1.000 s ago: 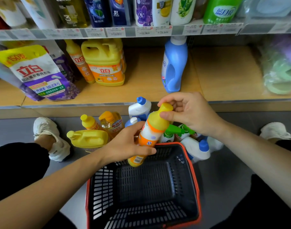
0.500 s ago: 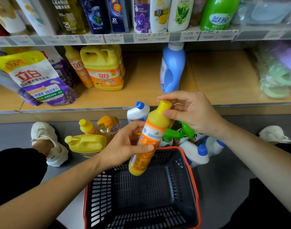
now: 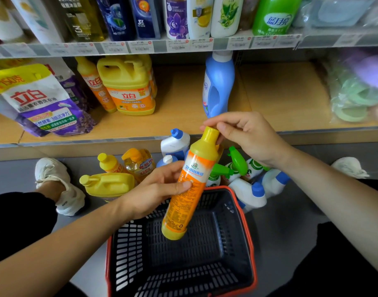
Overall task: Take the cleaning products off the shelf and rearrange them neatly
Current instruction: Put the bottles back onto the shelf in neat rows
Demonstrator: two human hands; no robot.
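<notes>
A tall yellow-and-orange bottle (image 3: 192, 183) hangs tilted above the dark basket (image 3: 246, 232). My left hand (image 3: 158, 189) grips its middle, thumb across the label. My right hand (image 3: 246, 136) pinches the yellow cap at its top. On the wooden lower shelf (image 3: 179, 112) stand a blue detergent bottle (image 3: 218, 86), a yellow jug (image 3: 128, 86), a slim orange bottle (image 3: 96, 84) and a purple refill pouch (image 3: 40, 101). On the floor behind the basket lie a flat yellow jug (image 3: 108, 185), small yellow bottles (image 3: 138, 161), white blue-capped bottles (image 3: 248, 194) and green-trigger sprays (image 3: 233, 166).
The upper shelf (image 3: 160, 47) carries a row of shampoo and detergent bottles behind price tags. Bagged pastel goods (image 3: 359, 88) fill the lower shelf's right end. My white shoes (image 3: 61, 185) and dark trouser legs flank the basket on the grey floor.
The bottle has dropped a little lower over the basket and turned in my hands, more of its label now facing me. Both hands keep their hold.
</notes>
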